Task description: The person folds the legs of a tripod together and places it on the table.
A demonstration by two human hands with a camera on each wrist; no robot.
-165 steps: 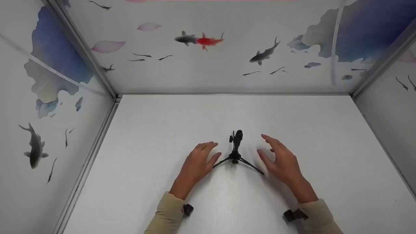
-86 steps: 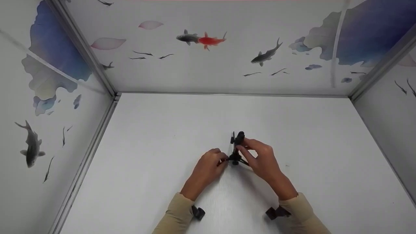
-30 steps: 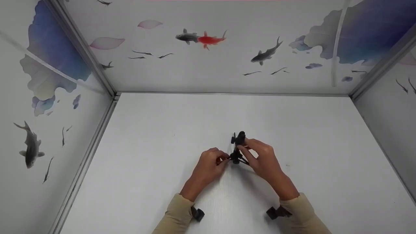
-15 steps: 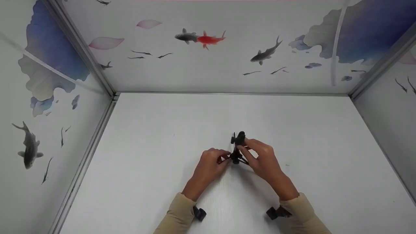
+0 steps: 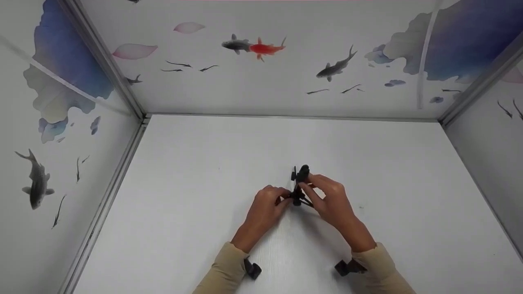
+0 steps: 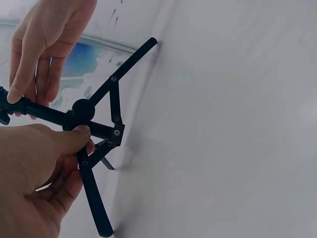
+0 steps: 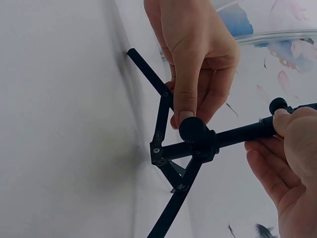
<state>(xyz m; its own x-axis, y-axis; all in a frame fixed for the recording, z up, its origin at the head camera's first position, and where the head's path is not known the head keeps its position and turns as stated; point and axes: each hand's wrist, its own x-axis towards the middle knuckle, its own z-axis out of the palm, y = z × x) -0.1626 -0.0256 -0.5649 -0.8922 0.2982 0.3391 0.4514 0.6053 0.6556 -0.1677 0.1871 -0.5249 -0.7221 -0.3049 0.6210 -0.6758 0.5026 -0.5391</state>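
Observation:
A small black tripod stands on the white table with its legs spread. Its legs and folding braces show plainly in both wrist views. My left hand pinches the upper end of one leg, thumb tip close beside the round knob on the hub. Higher up, my right hand grips the centre column between thumb and fingers, just below a smaller knob. The tripod's top part rises above my right fingers in the head view. Some left fingers are hidden behind the leg.
The white tabletop spreads around the hands. White panels printed with fish and petals border it at the back, left and right. A black wrist mount sits at each sleeve cuff.
Both hands, apart from the tripod at first, came in and took hold of it. Since then my left hand has slid slightly towards the hub; the right hand has stayed on the column.

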